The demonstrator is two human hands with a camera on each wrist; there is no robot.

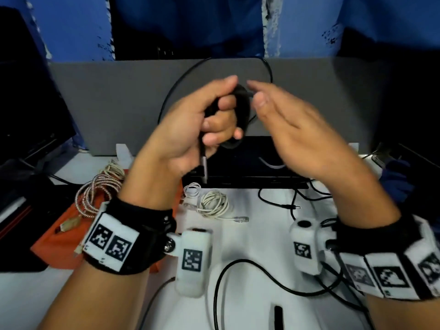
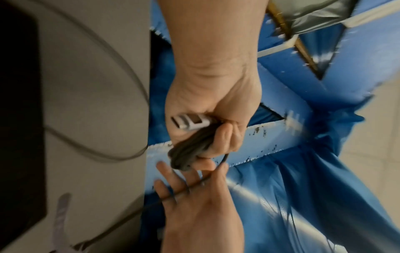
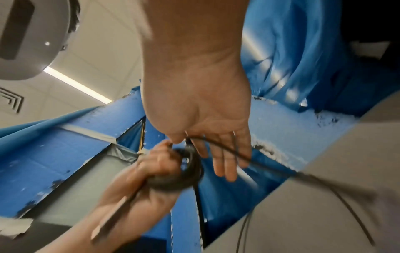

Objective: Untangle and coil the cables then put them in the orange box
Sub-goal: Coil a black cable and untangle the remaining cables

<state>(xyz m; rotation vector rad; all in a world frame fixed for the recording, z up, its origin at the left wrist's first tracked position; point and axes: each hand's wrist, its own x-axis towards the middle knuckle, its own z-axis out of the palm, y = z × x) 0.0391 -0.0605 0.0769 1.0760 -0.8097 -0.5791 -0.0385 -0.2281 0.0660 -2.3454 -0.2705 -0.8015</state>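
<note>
The white worktop [image 1: 250, 234] carries everything, with the orange box [image 1: 57, 244] at its left side as the landmark. Well to the right of the box and raised above the worktop, the left hand [image 1: 190, 129] has its fingers curled tight round a bundle of black cable [image 1: 240, 115], already wound into several loops, with a silver plug end hanging below the fist. The right hand [image 1: 292, 136] is just to the right of that coil, farther from the box, its fingers straight and slightly apart; in the wrist views the free run of the cable lies across them, guided rather than pinched.

To do this winding well, I judge the left hand should keep the loops pinned so they stay one size, while the right hand feeds the loose run in smooth turns without twisting it.

Just right of the box lies a coiled white cable [image 1: 214, 203]; a braided cable [image 1: 97, 194] sits at the box's far edge, seemingly partly inside.

The box's interior is largely hidden behind the left wrist. Both hands are blurred, and where the black cable's far end lies among the loose black leads on the worktop cannot be told.
</note>
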